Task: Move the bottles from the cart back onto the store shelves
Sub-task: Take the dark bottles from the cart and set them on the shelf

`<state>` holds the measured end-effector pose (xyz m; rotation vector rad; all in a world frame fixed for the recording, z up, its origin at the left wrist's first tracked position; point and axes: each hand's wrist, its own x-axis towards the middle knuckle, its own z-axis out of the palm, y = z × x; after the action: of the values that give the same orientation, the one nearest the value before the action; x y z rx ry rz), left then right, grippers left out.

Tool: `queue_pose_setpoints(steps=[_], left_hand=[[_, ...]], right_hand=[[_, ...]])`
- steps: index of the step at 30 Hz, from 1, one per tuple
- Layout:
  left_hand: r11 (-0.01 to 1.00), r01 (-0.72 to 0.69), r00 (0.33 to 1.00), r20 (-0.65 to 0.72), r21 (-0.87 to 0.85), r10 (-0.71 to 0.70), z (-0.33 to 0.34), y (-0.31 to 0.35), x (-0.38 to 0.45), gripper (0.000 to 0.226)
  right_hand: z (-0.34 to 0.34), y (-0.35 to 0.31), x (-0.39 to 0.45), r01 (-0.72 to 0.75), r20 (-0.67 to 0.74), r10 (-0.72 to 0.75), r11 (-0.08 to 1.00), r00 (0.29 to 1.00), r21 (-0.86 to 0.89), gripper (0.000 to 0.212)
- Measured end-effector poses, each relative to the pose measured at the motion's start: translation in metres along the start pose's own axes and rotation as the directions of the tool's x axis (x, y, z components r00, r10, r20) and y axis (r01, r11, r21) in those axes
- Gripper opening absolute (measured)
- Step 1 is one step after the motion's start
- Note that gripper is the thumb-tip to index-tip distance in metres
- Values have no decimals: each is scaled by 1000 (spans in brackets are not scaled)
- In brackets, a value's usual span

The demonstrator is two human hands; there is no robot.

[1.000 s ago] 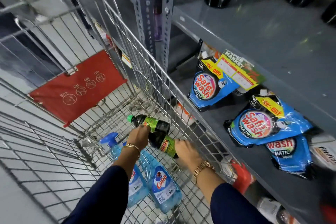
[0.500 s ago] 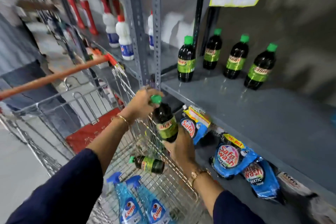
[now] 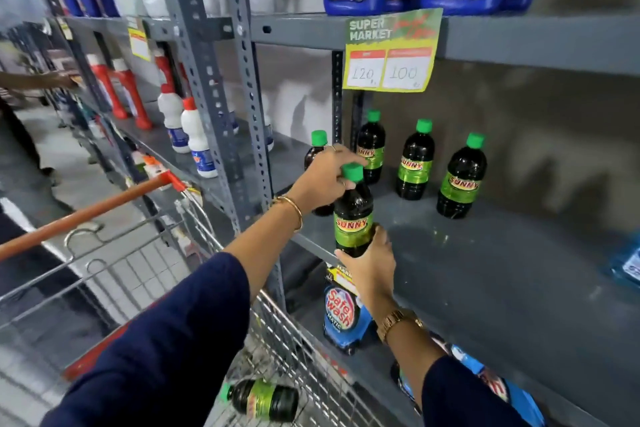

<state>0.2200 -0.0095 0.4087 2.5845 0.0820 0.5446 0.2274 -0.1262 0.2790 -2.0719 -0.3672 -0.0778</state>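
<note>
six Sunny bottles (image 3: 353,215), two hands (image 3: 325,177), one cart (image 3: 277,333)

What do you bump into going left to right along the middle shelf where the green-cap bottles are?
White bottles with red caps → held Sunny bottle, in both hands → second standing Sunny bottle → third Sunny bottle → blue pack at the right edge.

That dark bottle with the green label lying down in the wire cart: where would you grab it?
Probably around the labelled middle of the dark plastic bottle with the green label, coming from above. It lies on its side in the wire shopping cart, green cap to the left, so its round body faces up and fingers could close across it.
</note>
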Motion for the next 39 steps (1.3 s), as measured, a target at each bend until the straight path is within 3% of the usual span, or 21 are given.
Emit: queue_pose_setpoints(steps=[13, 20, 23, 25, 29, 32, 34, 36, 39], left_hand=[[990, -142, 990, 17, -17, 142, 31, -14, 59, 47], [975, -39, 998, -51, -217, 28, 34, -19, 40, 64], [964, 65, 972, -203, -258, -120, 33, -30, 14, 50], [964, 134, 922, -328, -231, -207, 32, -41, -10, 33], [911, 298, 849, -357, -287, -390, 39, -77, -71, 18], [819, 440, 750, -351, -369, -561, 50, -100, -121, 17], [717, 539, 640, -338, -442, -690, 64, -121, -154, 14], [597, 637, 511, -312, -488, -801, 82, -148, -185, 9], [446, 723, 373, -245, -528, -895, 112, -189, -228, 13]], right_hand=[[12, 23, 60, 21, -50, -21, 1000, 999, 11, 76], [12, 22, 42, -5, -80, 15, 993, 997, 117, 93], [12, 23, 22, 98, -216, -68, 986, 974, 133, 64], [17, 26, 7, 305, -255, -301, 952, 919, -26, 40], [39, 28, -31, 618, 23, -620, 777, 784, -120, 16], [59, 32, -61, 737, 279, -689, 665, 669, -124, 25], [73, 38, -80, 789, 426, -686, 602, 589, -123, 21], [87, 46, -98, 798, 555, -621, 586, 554, -140, 30], [117, 70, -120, 721, 743, -414, 680, 526, -131, 38]])
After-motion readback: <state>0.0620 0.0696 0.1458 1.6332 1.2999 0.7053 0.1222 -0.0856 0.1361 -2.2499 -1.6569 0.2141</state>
